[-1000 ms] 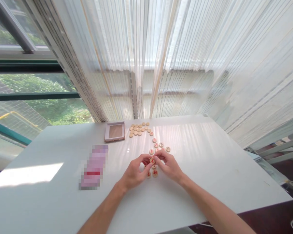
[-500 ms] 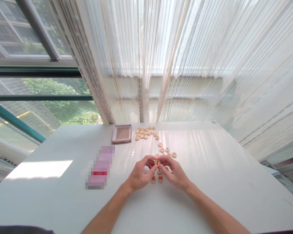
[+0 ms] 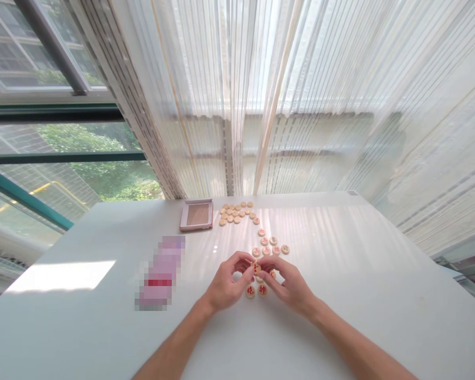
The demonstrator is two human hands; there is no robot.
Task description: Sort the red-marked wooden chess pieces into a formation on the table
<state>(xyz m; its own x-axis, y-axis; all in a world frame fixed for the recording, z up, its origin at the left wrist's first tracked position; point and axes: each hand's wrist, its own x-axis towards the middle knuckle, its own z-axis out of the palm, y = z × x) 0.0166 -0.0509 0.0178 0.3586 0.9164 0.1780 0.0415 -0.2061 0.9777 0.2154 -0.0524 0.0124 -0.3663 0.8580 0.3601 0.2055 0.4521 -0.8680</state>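
A round wooden Chinese chess piece with a red character is held up between my two hands, its face toward me. My left hand pinches it from the left with thumb and fingers. From the right, my right hand closes on its other edge, thumb at the lower rim. Just below lie two red-marked pieces side by side on the table. Other pieces beneath my fingers are partly hidden. Beyond my fingertips are several more face-up pieces, some red and some dark.
A white table carries everything. At its back stands an open shallow box, beside a cluster of blank-looking pieces. A blurred-out pink item lies to the left. Sheer curtains hang behind the table, next to a window.
The held piece has sunk slightly and its face has turned a little. My right hand has shifted slightly right and down, uncovering more of the pieces beyond. The camera view has moved slightly.
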